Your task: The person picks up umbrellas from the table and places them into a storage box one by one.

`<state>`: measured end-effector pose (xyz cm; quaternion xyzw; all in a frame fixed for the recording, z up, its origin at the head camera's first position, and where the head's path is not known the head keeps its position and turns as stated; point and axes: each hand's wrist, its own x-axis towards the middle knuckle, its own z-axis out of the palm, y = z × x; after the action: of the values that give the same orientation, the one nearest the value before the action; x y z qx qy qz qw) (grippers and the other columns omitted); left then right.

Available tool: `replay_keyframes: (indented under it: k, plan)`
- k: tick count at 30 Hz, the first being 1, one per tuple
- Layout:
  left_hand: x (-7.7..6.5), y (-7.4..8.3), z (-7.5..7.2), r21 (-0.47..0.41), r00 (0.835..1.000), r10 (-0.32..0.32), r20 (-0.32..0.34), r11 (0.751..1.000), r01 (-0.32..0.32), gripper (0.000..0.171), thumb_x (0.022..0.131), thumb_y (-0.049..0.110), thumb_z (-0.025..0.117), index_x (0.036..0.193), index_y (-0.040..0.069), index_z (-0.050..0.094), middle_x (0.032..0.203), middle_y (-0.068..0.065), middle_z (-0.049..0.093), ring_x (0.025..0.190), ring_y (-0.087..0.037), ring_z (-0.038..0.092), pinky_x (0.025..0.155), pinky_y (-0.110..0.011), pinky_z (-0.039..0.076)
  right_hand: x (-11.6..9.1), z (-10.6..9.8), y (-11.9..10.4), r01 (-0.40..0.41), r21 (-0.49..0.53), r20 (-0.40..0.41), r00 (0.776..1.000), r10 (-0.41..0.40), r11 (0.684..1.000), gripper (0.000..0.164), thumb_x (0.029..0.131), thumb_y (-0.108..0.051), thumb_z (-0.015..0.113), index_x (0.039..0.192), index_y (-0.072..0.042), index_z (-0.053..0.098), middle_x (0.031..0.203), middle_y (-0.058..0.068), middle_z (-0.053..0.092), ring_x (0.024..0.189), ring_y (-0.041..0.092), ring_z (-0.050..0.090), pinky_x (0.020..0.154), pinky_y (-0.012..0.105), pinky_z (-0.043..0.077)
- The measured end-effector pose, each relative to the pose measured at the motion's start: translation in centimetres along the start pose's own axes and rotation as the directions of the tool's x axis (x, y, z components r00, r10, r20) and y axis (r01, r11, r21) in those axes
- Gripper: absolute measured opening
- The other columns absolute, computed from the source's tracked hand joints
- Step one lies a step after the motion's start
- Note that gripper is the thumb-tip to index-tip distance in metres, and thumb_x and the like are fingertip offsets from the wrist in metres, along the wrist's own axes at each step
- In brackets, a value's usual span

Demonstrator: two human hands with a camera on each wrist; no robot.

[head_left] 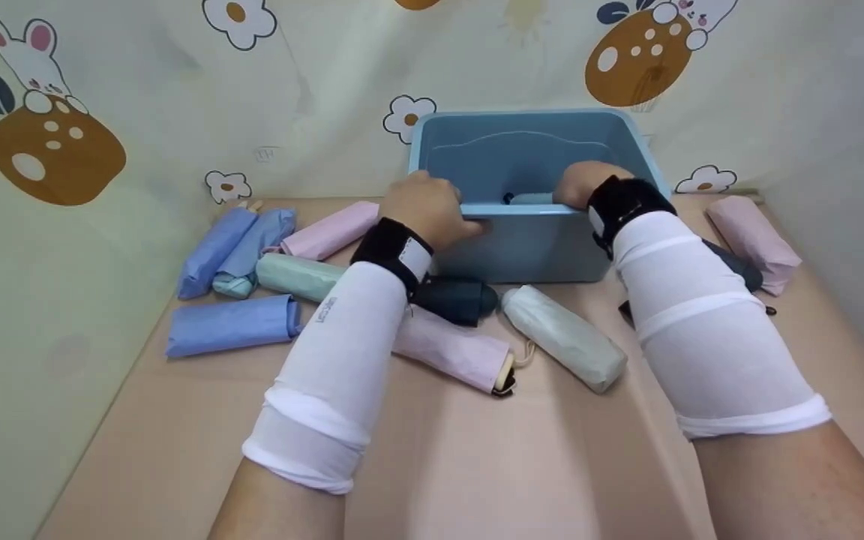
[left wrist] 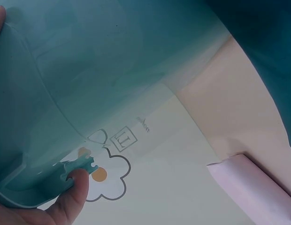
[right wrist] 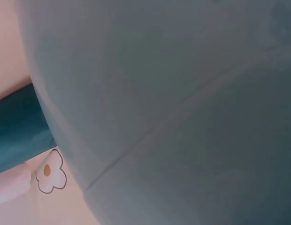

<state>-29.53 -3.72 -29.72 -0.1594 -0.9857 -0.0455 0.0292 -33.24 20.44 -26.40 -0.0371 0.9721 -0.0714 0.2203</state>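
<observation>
A blue plastic bin stands at the back of the table. My left hand grips its front rim near the left corner, the thumb outside; in the left wrist view that thumb shows beside the bin's edge. Inside the bin is my right hand, reached over the front rim and curled at the end of a light blue folded umbrella with a dark tip. The front wall hides the lower part of both. In the right wrist view the bin's grey-blue wall fills most of the picture.
Folded umbrellas lie about the bin: several blue, green and pink ones to the left, such as a blue one. In front are a dark one, a pink one and a pale green one. Another pink one lies right.
</observation>
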Motion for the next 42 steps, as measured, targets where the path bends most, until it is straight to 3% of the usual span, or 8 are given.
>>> replay_keyframes:
  k: [18, 24, 25, 27, 29, 32, 39, 42]
  plan:
    - [0.0, 0.1, 0.0, -0.013, 1.000, -0.010, 0.014, 1.000, 0.010, 0.058, 0.089, 0.072, 0.066, 0.097, 0.017, 0.079, 0.097, -0.005, 0.073, 0.106, -0.026, 0.059, 0.091, -0.045, 0.052, 0.0, 0.1, 0.1, -0.030, 0.066, -0.037, 0.999, 0.033, 0.997, 0.043, 0.104, -0.021, 0.041, 0.116, 0.005, 0.074, 0.125, 0.024, 0.063, 0.104, 0.036, 0.059, 0.091, 0.047, 0.048]
    - [0.2, -0.1, 0.1, -0.010, 1.000, 0.000, -0.003, 1.000, 0.000, 0.057, 0.088, 0.071, 0.066, 0.092, 0.015, 0.078, 0.091, -0.005, 0.073, 0.104, -0.027, 0.061, 0.088, -0.045, 0.054, 0.0, 0.6, 0.2, 0.024, 0.095, -0.168, 0.986, -0.008, 0.995, 0.036, 0.100, -0.017, 0.044, 0.073, -0.005, 0.063, 0.080, 0.009, 0.055, 0.079, 0.030, 0.055, 0.071, 0.039, 0.044]
    - [0.2, -0.1, 0.1, -0.011, 1.000, 0.001, -0.003, 1.000, -0.001, 0.057, 0.088, 0.070, 0.067, 0.093, 0.015, 0.078, 0.090, -0.005, 0.073, 0.103, -0.027, 0.061, 0.087, -0.045, 0.054, -0.1, 0.8, 0.2, 0.034, 0.116, -0.201, 0.979, -0.011, 0.993, 0.033, 0.100, -0.016, 0.044, 0.072, -0.007, 0.060, 0.077, 0.007, 0.050, 0.078, 0.029, 0.054, 0.071, 0.039, 0.044]
    - [0.3, -0.1, 0.1, -0.014, 1.000, 0.002, 0.000, 1.000, -0.002, 0.056, 0.089, 0.069, 0.067, 0.095, 0.015, 0.079, 0.090, -0.006, 0.072, 0.102, -0.026, 0.060, 0.087, -0.045, 0.054, -0.4, 1.0, 0.2, 0.060, 0.177, -0.264, 0.964, -0.011, 0.982, 0.033, 0.102, -0.015, 0.041, 0.088, -0.003, 0.068, 0.088, 0.013, 0.063, 0.088, 0.032, 0.059, 0.081, 0.042, 0.051]
    - [0.3, -0.1, 0.0, -0.018, 1.000, 0.004, 0.004, 1.000, -0.004, 0.056, 0.090, 0.068, 0.067, 0.097, 0.014, 0.079, 0.091, -0.006, 0.072, 0.101, -0.026, 0.059, 0.086, -0.044, 0.054, -0.9, 1.3, 0.1, 0.086, 0.255, -0.325, 0.946, 0.001, 0.963, 0.037, 0.105, -0.017, 0.039, 0.116, 0.001, 0.070, 0.113, 0.020, 0.070, 0.106, 0.036, 0.063, 0.096, 0.048, 0.053]
    - [0.2, 0.0, 0.0, -0.022, 1.000, 0.004, 0.012, 1.000, -0.004, 0.057, 0.091, 0.067, 0.066, 0.099, 0.012, 0.079, 0.092, -0.007, 0.072, 0.100, -0.026, 0.058, 0.086, -0.044, 0.053, -1.6, 1.8, 0.2, 0.157, 0.354, -0.414, 0.910, 0.004, 0.922, 0.048, 0.109, -0.023, 0.039, 0.149, -0.001, 0.055, 0.147, 0.019, 0.061, 0.124, 0.036, 0.060, 0.109, 0.052, 0.049]
    - [0.1, -0.1, 0.1, -0.016, 1.000, 0.012, -0.001, 1.000, -0.012, 0.056, 0.091, 0.067, 0.066, 0.096, 0.013, 0.079, 0.092, -0.007, 0.072, 0.100, -0.026, 0.059, 0.087, -0.045, 0.054, -3.9, 3.1, 1.5, 0.352, 0.397, -0.603, 0.796, -0.048, 0.847, 0.038, 0.110, -0.024, 0.046, 0.137, -0.005, 0.065, 0.126, 0.013, 0.067, 0.106, 0.024, 0.059, 0.094, 0.036, 0.048]
    - [0.1, 0.0, 0.1, -0.018, 1.000, -0.001, -0.002, 1.000, 0.001, 0.055, 0.090, 0.068, 0.067, 0.092, 0.014, 0.078, 0.093, -0.006, 0.072, 0.101, -0.027, 0.059, 0.087, -0.046, 0.054, -5.3, 3.7, 2.5, 0.397, 0.401, -0.633, 0.772, -0.064, 0.825, 0.035, 0.108, -0.023, 0.049, 0.132, -0.005, 0.068, 0.120, 0.013, 0.068, 0.102, 0.021, 0.058, 0.088, 0.028, 0.046]
